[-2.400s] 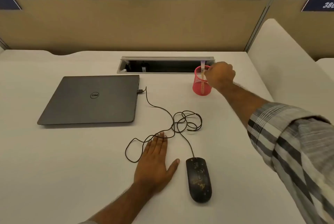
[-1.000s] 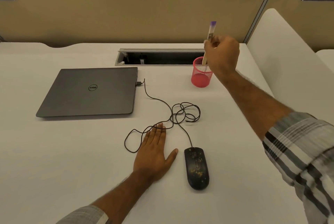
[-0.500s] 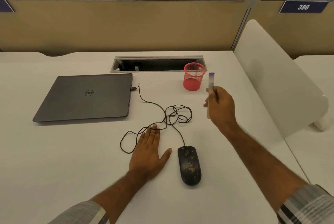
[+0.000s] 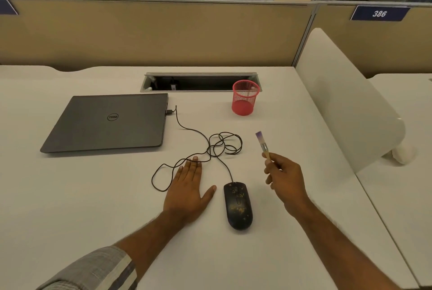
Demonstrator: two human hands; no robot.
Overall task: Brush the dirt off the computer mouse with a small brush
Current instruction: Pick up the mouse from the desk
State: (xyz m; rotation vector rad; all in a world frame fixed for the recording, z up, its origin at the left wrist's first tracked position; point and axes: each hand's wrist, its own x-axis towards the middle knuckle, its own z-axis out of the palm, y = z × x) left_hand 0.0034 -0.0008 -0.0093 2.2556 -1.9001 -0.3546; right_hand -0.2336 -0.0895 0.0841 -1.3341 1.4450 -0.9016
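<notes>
Right hand [image 4: 284, 176] is closed around the wooden handle of a small purple-bristled brush [image 4: 263, 145], fingers wrapped low on the handle, bristles pointing up and away from me, held in the air above the white table [image 4: 70, 196]. Left hand [image 4: 188, 192] lies flat, palm down, fingers spread, holding nothing, just left of the black corded computer mouse [image 4: 238, 205]; thumb tip is close to the mouse's left edge but I can't tell if it touches.

Mouse sits on the table between both hands, nearer me than the brush, speckled with yellowish-brown dirt across its top. Its black cable [image 4: 210, 147] loops back in a tangle to the closed dark grey laptop [image 4: 105, 123]. Empty red mesh pen cup [image 4: 245, 98] stands at the back, well apart.

Step as I read it: brush is in hand, brushing not started, dirt all there. Next move calls for tipping the bristles down, bringing them onto the mouse top, and short strokes outward. Left hand probably needs to pin the mouse so it doesn't slide on the smooth table.
</notes>
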